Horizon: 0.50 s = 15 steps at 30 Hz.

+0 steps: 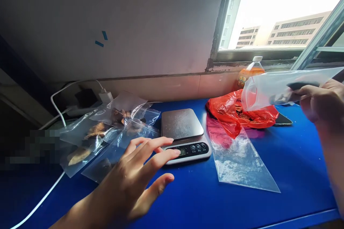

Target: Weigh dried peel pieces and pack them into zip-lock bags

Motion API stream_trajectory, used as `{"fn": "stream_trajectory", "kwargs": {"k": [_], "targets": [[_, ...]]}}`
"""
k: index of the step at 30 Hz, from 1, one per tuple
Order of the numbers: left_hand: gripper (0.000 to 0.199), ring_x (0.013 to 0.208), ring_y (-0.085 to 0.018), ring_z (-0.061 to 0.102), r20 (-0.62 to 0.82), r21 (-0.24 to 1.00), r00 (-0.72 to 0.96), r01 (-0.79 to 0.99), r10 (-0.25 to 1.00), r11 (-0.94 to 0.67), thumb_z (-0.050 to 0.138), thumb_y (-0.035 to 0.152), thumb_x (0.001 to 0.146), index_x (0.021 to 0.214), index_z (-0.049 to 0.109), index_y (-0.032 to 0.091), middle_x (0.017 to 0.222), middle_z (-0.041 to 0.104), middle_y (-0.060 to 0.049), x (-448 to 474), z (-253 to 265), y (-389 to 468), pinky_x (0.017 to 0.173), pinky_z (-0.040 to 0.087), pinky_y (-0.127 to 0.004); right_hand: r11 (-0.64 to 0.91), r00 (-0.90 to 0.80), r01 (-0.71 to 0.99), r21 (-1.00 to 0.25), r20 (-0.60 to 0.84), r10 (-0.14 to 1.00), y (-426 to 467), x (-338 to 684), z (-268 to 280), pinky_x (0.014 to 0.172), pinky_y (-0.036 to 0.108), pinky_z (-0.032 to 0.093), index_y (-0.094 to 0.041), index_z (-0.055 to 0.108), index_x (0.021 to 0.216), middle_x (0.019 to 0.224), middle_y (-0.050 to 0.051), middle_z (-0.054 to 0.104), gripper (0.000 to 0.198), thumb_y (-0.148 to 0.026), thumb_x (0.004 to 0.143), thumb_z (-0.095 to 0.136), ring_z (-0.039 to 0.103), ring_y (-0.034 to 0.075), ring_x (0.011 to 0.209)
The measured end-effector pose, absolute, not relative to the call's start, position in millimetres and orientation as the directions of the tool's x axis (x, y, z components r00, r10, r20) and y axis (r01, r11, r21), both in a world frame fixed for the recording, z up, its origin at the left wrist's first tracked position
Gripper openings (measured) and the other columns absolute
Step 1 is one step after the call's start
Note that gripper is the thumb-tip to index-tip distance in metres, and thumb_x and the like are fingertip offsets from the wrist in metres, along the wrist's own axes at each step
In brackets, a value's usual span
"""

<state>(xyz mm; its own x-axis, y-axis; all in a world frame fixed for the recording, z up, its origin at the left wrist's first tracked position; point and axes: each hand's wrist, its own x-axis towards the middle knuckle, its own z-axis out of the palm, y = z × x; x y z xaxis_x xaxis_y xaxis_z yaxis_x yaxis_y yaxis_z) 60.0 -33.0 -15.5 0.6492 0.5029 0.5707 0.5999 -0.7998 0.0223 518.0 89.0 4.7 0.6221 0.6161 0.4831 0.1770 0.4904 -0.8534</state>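
Observation:
My left hand point(139, 175) is open, fingers spread, at the front left corner of a small digital kitchen scale point(182, 123). Its fingertips cover part of the scale's display; whether they press on it I cannot tell. Nothing lies on the metal plate apart from fine crumbs. At the right, my right hand point(322, 98) is closed on a clear plastic bag point(258, 87), held up above the table. A dark flat piece point(303, 85) shows by its fingers; whether it is inside the bag is unclear. Under the bag, a red plastic bag point(225, 107) lies open with brown dried pieces point(243, 112) in it.
Several clear bags with dried pieces point(95, 130) lie left of the scale. Another clear bag point(242, 161) lies flat at its right. An orange drink bottle point(251, 71) stands by the window. A dark flat device point(283, 118) and a white cable point(40, 202) rest on the blue table point(196, 200).

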Motion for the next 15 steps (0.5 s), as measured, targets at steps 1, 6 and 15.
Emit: {"fn": "stream_trajectory", "kwargs": {"k": [1,6,15], "targets": [[0.027,0.107,-0.021,0.062,0.572,0.035,0.641,0.604,0.512,-0.796,0.05,0.019,0.098,0.125,0.052,0.021,0.126,0.061,-0.01,61,-17,-34,0.098,0.048,-0.038,0.448,0.636,0.254,-0.857,0.497,0.591,90,528,2,0.048,0.029,0.046,-0.015,0.066,0.059,0.058,0.003,0.061,0.015,-0.009,0.045,0.064,0.056,0.015,0.05],[0.027,0.106,-0.021,0.059,0.555,0.061,0.637,0.611,0.535,-0.79,0.046,0.018,0.1,0.125,0.053,0.023,0.128,0.058,-0.008,61,-20,-35,0.095,0.049,-0.037,0.212,0.453,0.757,-0.618,0.731,0.511,88,528,-9,0.054,0.028,0.042,-0.019,0.068,0.079,0.07,0.001,0.061,0.026,-0.018,0.054,0.069,0.052,0.013,0.058],[0.034,0.104,-0.021,0.057,0.504,0.083,0.657,0.609,0.56,-0.789,0.05,0.015,0.096,0.127,0.055,0.028,0.133,0.055,-0.006,61,-21,-39,0.092,0.051,-0.037,0.209,0.06,0.951,-0.227,0.8,0.597,98,479,-18,0.081,0.042,0.052,-0.021,0.066,0.107,0.087,0.008,0.069,0.036,-0.031,0.073,0.058,0.065,0.027,0.086]]}}
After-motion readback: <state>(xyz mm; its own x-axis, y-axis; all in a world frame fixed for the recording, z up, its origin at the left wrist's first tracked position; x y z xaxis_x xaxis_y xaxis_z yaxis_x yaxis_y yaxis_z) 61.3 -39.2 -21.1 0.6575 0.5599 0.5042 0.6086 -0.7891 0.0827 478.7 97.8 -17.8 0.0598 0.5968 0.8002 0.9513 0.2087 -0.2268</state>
